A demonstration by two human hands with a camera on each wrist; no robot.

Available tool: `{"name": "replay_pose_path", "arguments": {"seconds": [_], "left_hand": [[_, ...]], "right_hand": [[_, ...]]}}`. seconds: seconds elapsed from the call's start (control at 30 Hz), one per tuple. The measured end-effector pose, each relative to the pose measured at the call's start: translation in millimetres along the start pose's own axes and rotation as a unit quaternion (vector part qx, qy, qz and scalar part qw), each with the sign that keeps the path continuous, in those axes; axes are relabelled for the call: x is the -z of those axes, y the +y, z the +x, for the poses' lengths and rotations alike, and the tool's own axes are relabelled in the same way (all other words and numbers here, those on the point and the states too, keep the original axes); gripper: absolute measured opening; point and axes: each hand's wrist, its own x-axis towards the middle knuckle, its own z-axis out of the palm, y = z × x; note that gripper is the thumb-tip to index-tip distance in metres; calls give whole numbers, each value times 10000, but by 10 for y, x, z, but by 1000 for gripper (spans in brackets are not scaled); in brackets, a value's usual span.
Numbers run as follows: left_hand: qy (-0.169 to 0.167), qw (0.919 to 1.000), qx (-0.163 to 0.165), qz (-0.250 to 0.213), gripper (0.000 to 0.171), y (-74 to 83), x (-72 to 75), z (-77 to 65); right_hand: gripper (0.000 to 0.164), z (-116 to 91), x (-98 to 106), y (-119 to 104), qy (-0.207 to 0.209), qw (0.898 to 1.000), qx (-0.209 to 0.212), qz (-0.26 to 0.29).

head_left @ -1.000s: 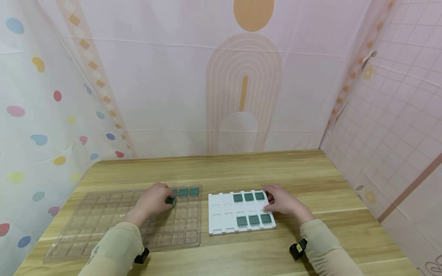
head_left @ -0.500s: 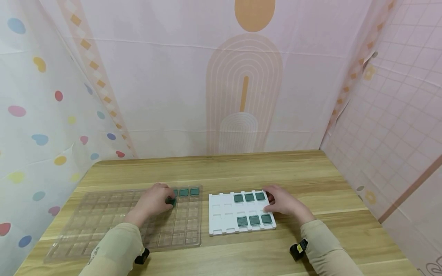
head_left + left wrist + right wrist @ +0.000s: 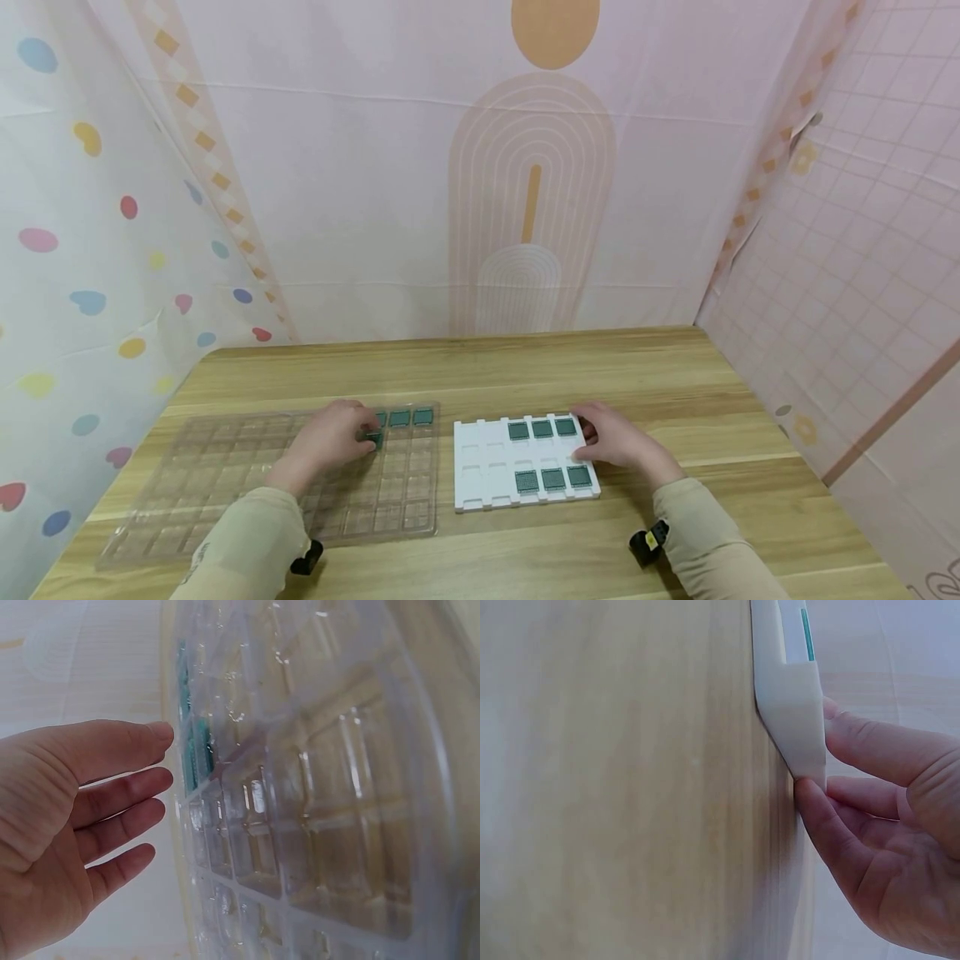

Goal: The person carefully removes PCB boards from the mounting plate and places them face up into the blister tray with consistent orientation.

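Note:
My left hand [image 3: 333,435] is over the back part of a clear plastic compartment tray [image 3: 420,533]. Beside its fingertips, a green circuit chip [image 3: 376,438] lies in a second-row pocket. The left wrist view shows the thumb and fingers apart from the green chips [image 3: 204,746], with nothing between them. Other green chips [image 3: 399,418] fill back-row pockets, one partly hidden by the fingers. My right hand [image 3: 611,435] grips the right edge of a white tray [image 3: 468,437], thumb on top and a finger under the rim. Several green chips [image 3: 553,478] sit in its front and back rows.
Both trays lie side by side on a wooden table [image 3: 525,550], a narrow strip of wood between them. A patterned cloth [image 3: 360,208] hangs behind the table and along both sides. Small black wrist cameras [image 3: 647,543] are strapped over the sleeves.
The chip at my left fingertips was tilted between them and now lies flatter in its pocket, let go. My right hand and the white tray stay in place.

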Motion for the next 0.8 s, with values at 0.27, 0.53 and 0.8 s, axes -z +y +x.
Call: {"name": "replay_pose_path", "arguments": {"seconds": [0.27, 0.53, 0.8], "left_hand": [[237, 9996, -111, -64, 19, 65, 49, -11], [459, 9985, -228, -173, 21, 199, 111, -35], [697, 9967, -331, -235, 24, 328, 161, -45]], "right_hand": [[69, 4, -2, 5, 12, 10000, 31, -44], [69, -5, 4, -11, 30, 10000, 72, -24], [70, 0, -4, 6, 16, 10000, 4, -29]]}}
